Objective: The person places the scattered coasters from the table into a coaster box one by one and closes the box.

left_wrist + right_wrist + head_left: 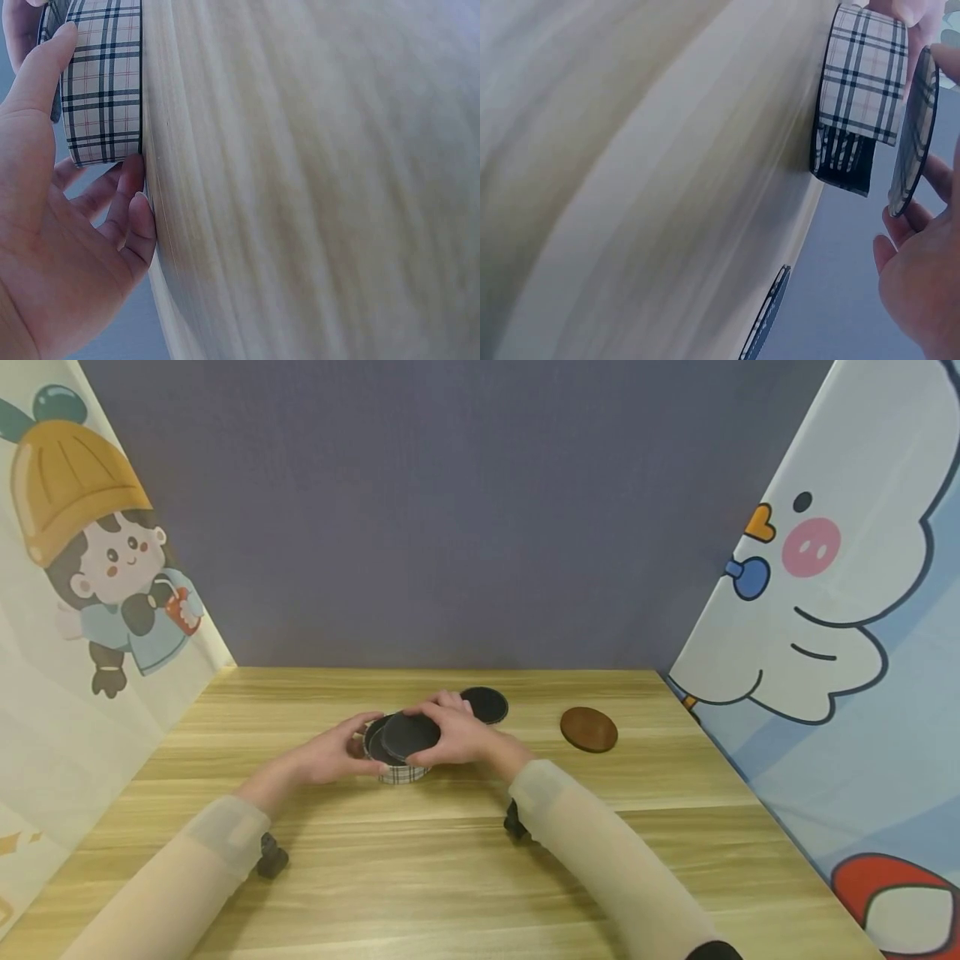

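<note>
A round plaid coaster holder with a dark inside stands on the table. My left hand grips it from the left, its thumb against the plaid wall in the left wrist view. Between the thumb and fingers of my right hand is a round coaster, dark on top, tilted over the holder's opening. From the right wrist, the coaster shows a plaid underside and stands apart from the holder. A cutout in the holder's wall faces that camera.
Another dark round coaster lies flat on the wooden table, just behind my right hand. Farther right lies a brown disc. A grey panel closes off the back, with printed panels at both sides.
</note>
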Available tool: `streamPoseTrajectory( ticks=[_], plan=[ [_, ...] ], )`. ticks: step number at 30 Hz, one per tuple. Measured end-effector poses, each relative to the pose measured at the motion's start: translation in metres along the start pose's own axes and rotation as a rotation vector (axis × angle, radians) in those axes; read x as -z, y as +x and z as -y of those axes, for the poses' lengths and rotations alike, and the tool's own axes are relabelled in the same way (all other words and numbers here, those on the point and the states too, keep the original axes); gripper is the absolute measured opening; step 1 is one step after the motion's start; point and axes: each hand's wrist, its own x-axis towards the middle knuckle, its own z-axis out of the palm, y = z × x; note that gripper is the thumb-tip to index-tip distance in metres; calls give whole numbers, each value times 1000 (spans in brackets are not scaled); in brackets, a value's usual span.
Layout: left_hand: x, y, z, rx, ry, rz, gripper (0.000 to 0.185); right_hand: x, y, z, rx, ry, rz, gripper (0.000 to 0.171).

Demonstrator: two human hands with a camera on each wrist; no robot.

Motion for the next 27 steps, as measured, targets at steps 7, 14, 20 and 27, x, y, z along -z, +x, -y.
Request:
streamPoseTrajectory(
  ticks=[7,14,20,27],
  plan=[
    [0,1,3,22,-15,7,110,-5,7,3,-12,-3,5,81],
    [1,0,1,-3,-8,13,109,-8,12,6,-10,0,16,81],
    [1,0,3,-12,-19,14,108,-11,15,8,-4,-13,22,81],
    [0,1,4,-3,-15,12,108,-13,18,9,-4,-14,27,80]
  ],
)
